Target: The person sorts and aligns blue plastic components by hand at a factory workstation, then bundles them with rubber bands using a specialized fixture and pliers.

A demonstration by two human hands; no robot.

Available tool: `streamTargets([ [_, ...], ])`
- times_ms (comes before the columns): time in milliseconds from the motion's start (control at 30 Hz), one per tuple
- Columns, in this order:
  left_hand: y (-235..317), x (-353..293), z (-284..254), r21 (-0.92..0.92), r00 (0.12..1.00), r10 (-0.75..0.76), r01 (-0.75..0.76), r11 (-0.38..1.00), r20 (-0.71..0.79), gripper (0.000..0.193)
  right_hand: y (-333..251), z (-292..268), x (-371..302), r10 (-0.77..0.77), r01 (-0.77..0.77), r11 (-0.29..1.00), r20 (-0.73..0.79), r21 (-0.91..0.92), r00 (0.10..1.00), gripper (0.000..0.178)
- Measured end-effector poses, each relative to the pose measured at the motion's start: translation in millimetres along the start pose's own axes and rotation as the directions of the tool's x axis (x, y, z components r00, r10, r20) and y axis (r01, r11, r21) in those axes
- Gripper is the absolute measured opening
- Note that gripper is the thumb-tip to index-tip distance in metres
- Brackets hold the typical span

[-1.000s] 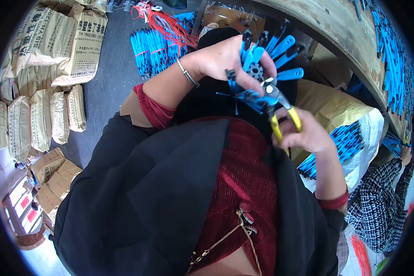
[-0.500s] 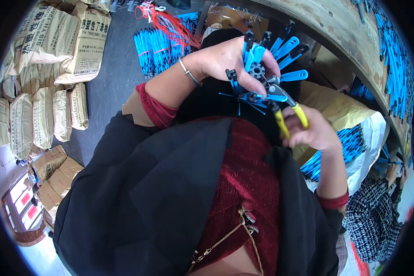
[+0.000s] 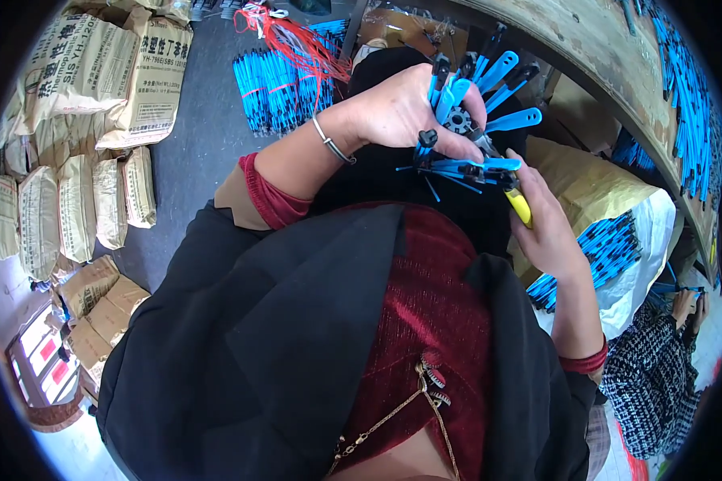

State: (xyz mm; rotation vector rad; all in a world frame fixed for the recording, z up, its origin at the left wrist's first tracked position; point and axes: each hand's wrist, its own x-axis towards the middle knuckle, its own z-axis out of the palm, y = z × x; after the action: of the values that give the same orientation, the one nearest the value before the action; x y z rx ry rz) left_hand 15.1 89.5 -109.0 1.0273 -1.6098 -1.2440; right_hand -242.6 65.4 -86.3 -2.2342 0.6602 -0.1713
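Note:
In my left hand [image 3: 401, 111] is a black round hub [image 3: 459, 121] with several blue plastic arms [image 3: 499, 70] fanning out from it, some black-tipped. My fingers curl around one side of the hub, and the thumb presses near its lower rim. My right hand [image 3: 547, 228] is wrapped round pliers with yellow handles [image 3: 520, 208]. The metal jaws of the pliers are at the hub's lower right edge, partly hidden by my left thumb and a blue arm. Thin blue rods [image 3: 433, 187] stick out below the hub.
Bundled blue rods [image 3: 274, 90] and red cords [image 3: 285, 40] lie at the upper left. A wooden bench [image 3: 586, 60] curves along the right, bearing more blue pieces [image 3: 690, 120]. Below it is a white sack [image 3: 650, 240] of blue rods. Paper sacks [image 3: 76, 200] line the left. A person in checked clothing [image 3: 650, 385] works at lower right.
My right hand has moved up closer to the hub, and the plier handles, spread apart before, are now squeezed together. The hub in my left hand has shifted slightly right.

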Motion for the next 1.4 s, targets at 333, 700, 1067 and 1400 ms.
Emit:
streamTargets([
  [333, -7, -5, -2, -0.029, 0.999, 0.036, -0.037, 0.999, -0.028, 0.026, 8, 41, 6, 0.128, -0.110, 0.985, -0.137, 0.133, 0.982, 0.041],
  [700, -4, -10, -2, -0.039, 0.996, 0.080, -0.078, 0.996, 0.046, 0.028, -17, -8, -2, 0.086, -0.091, 0.993, -0.070, -0.080, 0.994, 0.043],
  [1067, 3, -6, -9, -0.031, 0.999, -0.030, 0.029, 0.999, -0.016, 0.028, -48, -40, 23, 0.067, -0.079, 0.863, -0.041, -0.498, 0.997, 0.058],
  [1400, 111, -16, -88, -0.086, 0.885, -0.033, -0.008, 0.996, -0.465, 0.029, -5, -97, 0, 0.287, -0.327, 0.945, -0.522, 0.015, 0.803, 0.043],
])
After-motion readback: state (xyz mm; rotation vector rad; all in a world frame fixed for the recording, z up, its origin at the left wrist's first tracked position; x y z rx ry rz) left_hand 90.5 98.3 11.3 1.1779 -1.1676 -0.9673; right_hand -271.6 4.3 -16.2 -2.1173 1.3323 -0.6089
